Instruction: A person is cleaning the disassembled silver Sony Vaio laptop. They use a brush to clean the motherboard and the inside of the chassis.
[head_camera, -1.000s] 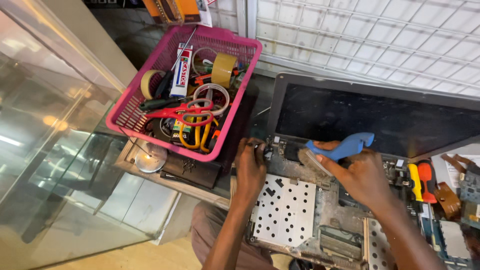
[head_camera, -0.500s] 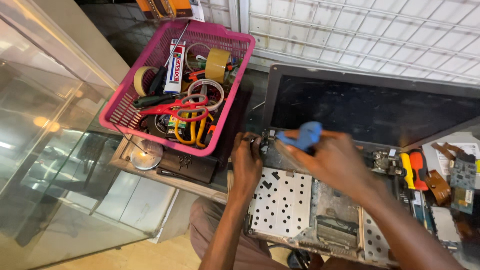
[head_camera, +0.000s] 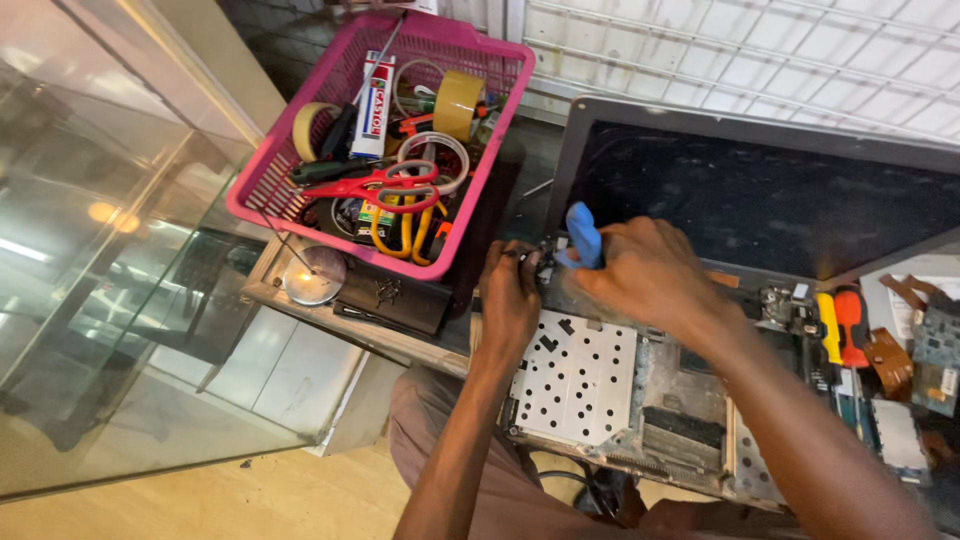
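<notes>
An opened laptop lies in front of me, its bare metal base (head_camera: 580, 385) full of small holes and its dark screen (head_camera: 760, 200) tilted back. My right hand (head_camera: 640, 275) grips a blue-handled tool (head_camera: 583, 235) at the laptop's left hinge corner. My left hand (head_camera: 510, 295) presses on that same corner, fingertips at the hinge beside the tool tip.
A pink basket (head_camera: 280, 175) at the left holds tape rolls, red scissors (head_camera: 385, 185), yellow-handled pliers and a tube. A glass counter (head_camera: 90, 250) is further left. Red and yellow screwdrivers (head_camera: 840, 320) and circuit boards (head_camera: 935, 350) lie at the right.
My right hand has carried the blue-handled tool leftward from the laptop's middle to the left hinge corner, meeting my left hand. The view has shifted slightly.
</notes>
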